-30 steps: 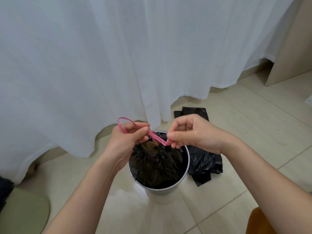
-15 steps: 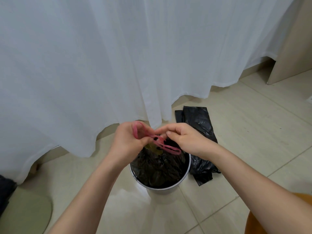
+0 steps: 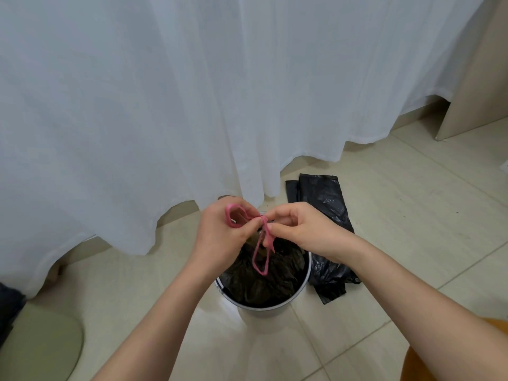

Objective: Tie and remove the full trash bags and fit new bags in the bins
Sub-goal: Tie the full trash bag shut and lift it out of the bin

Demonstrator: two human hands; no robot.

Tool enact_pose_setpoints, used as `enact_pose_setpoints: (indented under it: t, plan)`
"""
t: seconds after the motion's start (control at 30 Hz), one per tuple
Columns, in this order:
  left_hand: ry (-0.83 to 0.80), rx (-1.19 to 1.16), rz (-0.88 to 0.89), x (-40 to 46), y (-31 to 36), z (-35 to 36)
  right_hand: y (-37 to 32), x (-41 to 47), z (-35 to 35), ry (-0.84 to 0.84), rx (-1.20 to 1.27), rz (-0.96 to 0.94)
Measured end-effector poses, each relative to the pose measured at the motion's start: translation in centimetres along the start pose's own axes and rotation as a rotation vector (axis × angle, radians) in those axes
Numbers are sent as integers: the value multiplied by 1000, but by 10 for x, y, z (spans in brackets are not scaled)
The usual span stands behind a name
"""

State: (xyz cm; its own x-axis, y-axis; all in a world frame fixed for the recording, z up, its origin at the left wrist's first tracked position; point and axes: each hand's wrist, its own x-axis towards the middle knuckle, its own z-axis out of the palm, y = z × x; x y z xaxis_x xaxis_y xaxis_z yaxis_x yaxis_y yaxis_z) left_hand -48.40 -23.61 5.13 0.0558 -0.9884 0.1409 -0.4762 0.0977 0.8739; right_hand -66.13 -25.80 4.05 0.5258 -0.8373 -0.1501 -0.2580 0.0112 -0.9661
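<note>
- Head view: over the bin [image 3: 270, 303], the left hand [image 3: 222, 237] pinches 1 pink drawstring [image 3: 261, 248] loop and the right hand [image 3: 299, 232] pinches the other where they cross, each grip pressed together on the cord.
- The full bag [image 3: 264, 279] sits inside the bin; a spare bag [image 3: 327, 210] lies on the floor [image 3: 412, 215] beside it.
- Risk: a loop could slip from the fingertips, loosening the knot, since the cord looks thin and slick.
- 1 second ago the hands were apart with the cord stretched between them; now they meet.

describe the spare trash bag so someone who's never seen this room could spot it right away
Find the white curtain hanging to the tiled floor; below its hem stands a round bin. The spare bag lies flat on the tiles beside the bin, folded and empty, unlike the bin's bag.
</note>
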Motion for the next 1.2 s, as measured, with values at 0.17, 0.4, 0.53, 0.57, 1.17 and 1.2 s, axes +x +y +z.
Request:
enact_pose_setpoints:
  t: [0.17,0.4,0.53,0.57,1.17,1.2]
  plan:
    - [27,-11,-39,1,1,-2,0,6,1,254,-99,-42]
    - [-79,-17,-197,4,-9,-10,0,9,-10,377,-102,-39]
    - [-165,228,-232,6,-19,-17,4,9,-28,464,-369,-71]
    - [-181,332,-210,7,-23,-20,7,9,-35,486,-456,-42]
    - [-188,-719,-314,2,-9,2,2,7,-17,145,806,127]
    - [-168,-713,-311,2,-10,2,2,8,-16,161,784,132]
